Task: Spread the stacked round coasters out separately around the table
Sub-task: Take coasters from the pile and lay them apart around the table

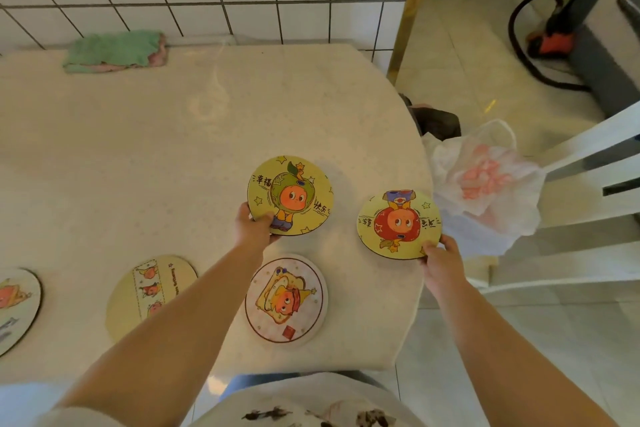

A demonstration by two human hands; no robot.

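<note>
A folded green cloth (116, 51) lies by the tiled wall, and a plastic bag (485, 180) sits off the table's (138, 149) right edge. My left hand (252, 227) pinches the green-figure coaster (290, 195), figure upright. My right hand (441, 258) grips the red-figure coaster (399, 224), figure upside down, possibly touching the table. Three more coasters lie flat nearer me.

leftmost coaster (15, 308) cropped, striped coaster (145, 291) arm-covered
</note>
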